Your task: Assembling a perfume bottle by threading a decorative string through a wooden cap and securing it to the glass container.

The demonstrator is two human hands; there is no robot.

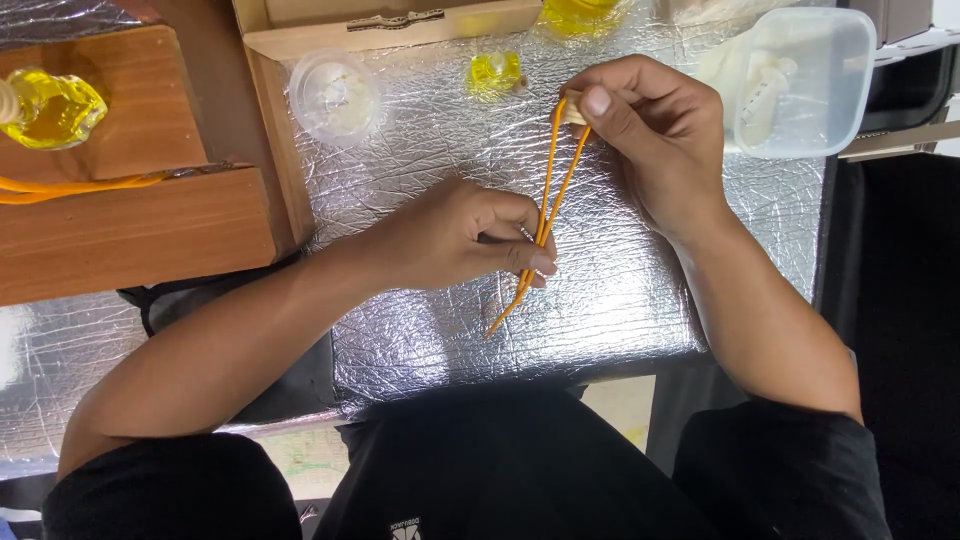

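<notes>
An orange cord, doubled into two strands, runs between my hands over the silver foil work surface. My right hand pinches a small pale cap at the cord's upper end between thumb and fingers. My left hand grips both strands lower down, and the loose ends stick out below it toward me.
A small yellow glass bottle and a clear round lid lie beyond my hands. A clear plastic tub of white parts stands at right. A cardboard box sits at the back, wooden blocks with another yellow bottle at left.
</notes>
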